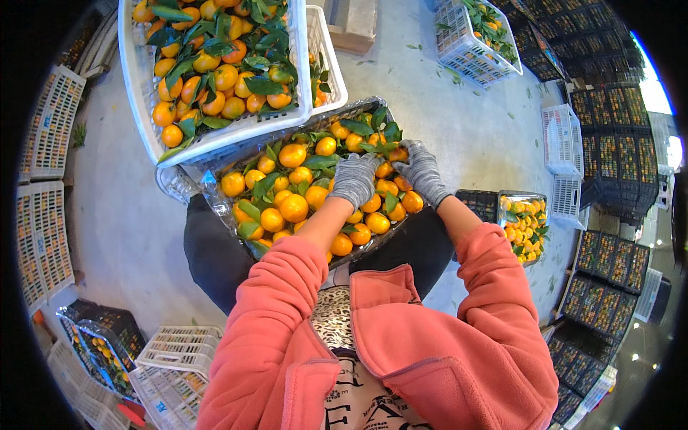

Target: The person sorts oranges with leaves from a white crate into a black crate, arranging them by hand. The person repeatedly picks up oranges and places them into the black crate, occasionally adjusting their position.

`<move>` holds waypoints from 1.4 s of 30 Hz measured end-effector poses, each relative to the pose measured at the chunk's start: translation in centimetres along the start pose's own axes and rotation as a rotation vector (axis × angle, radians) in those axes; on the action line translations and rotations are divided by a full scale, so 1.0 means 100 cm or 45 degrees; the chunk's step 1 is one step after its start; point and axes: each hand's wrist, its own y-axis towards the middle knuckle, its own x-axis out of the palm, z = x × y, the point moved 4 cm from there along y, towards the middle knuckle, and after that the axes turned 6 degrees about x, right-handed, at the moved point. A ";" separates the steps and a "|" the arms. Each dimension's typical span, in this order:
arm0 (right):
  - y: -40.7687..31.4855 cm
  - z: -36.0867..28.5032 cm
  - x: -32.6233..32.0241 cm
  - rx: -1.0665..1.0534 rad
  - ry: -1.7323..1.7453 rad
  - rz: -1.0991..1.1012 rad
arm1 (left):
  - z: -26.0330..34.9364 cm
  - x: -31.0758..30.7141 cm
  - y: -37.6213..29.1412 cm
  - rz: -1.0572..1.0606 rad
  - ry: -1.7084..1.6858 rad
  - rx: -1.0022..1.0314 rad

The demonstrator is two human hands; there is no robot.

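Note:
A black plastic crate [384,103] lined with clear film lies before me, filled with orange mandarins [294,208] and green leaves. In its far right part, my left hand [355,180], in a grey knitted glove, reaches down with its fingertips among the fruit and leaves. Close to the crate's right edge is my right hand [422,169], gloved alike, its fingers touching a mandarin [398,154]. The fingertips of both hands are partly hidden, so a firm hold cannot be made out. Beyond the crate stands a large white crate [215,141] heaped with leafy mandarins [226,77].
Another white crate [328,59] stands behind the large one, beside a wooden pallet [352,27]. A white basket [467,54] of fruit is far right. At right sits a filled black crate [525,228]. Stacked black crates [615,156] and white crates [45,236] line the sides.

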 end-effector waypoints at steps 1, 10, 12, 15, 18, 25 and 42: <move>0.000 0.000 -0.003 0.031 -0.100 -0.053 | 0.000 0.000 -0.001 0.021 0.001 0.004; 0.026 -0.014 -0.016 -0.229 -0.576 -0.438 | -0.001 0.003 -0.003 -0.089 0.075 0.020; 0.032 -0.009 -0.008 -0.360 -0.560 -0.501 | -0.002 0.004 -0.004 -0.079 0.054 0.020; 0.039 0.001 0.002 -0.400 -0.340 -0.572 | -0.002 0.004 -0.005 -0.024 0.060 0.032; 0.044 0.006 0.011 -0.393 -0.298 -0.630 | -0.004 0.009 -0.004 -0.049 0.061 0.023; 0.050 0.007 0.032 -0.274 -0.617 -0.657 | -0.013 0.011 -0.001 -0.041 -0.042 0.056; -0.039 -0.135 0.002 -0.902 0.083 0.091 | -0.168 -0.046 -0.253 0.453 -0.386 -0.623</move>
